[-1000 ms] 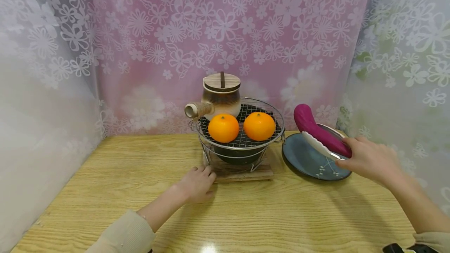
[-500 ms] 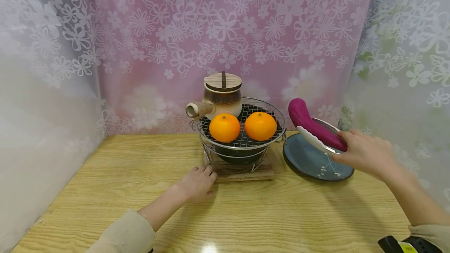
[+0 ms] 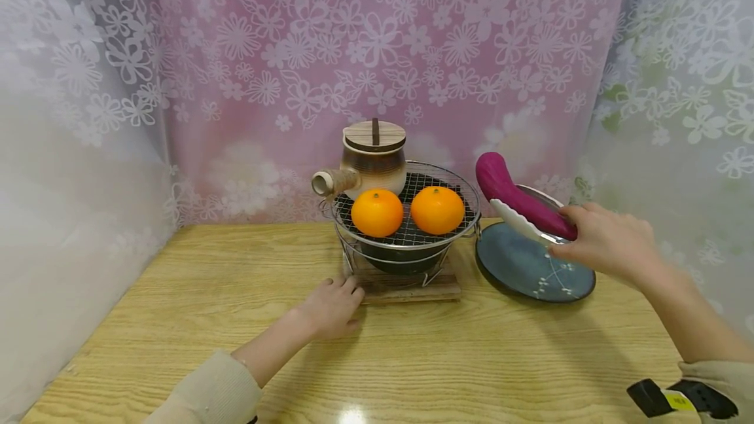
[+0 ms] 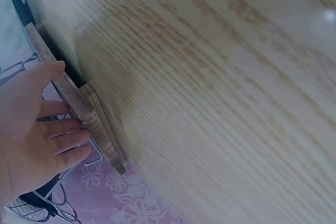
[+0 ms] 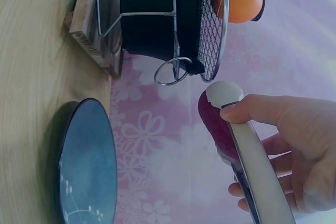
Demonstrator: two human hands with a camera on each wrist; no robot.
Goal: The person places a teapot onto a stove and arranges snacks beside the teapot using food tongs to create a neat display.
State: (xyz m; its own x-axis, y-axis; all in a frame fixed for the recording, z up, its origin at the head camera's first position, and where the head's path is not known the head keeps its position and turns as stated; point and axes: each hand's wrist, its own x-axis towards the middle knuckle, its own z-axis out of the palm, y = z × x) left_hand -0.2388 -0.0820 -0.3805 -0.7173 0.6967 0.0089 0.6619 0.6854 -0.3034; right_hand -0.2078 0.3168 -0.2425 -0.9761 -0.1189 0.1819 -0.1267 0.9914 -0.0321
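Observation:
My right hand (image 3: 612, 244) grips a pair of tongs (image 5: 262, 177) with white scalloped tips. Between those tips is a long, curved magenta sweet potato (image 3: 518, 198), held up above the blue plate (image 3: 509, 257) and right of the grill. In the left wrist view my left hand (image 4: 37, 124) has its fingers extended against the edge of the wooden board (image 4: 94, 124) beneath the grill. Two oranges (image 3: 377, 213) sit side by side on the round wire mesh (image 3: 406, 231), in front of a clay teapot (image 3: 377, 169) with a wooden lid.
A black brazier bowl (image 3: 400, 259) in a wire stand carries the mesh and rests on the board. Wood-grain table (image 3: 235, 267) surrounds it. Flowered pink curtain (image 3: 265, 116) hangs behind, with pale curtains at both sides. The teapot's side handle (image 3: 336, 182) juts left.
My right hand has lifted the tongs and sweet potato up and leftward, closer to the grill, with more of the plate uncovered. My left hand has stayed at the board.

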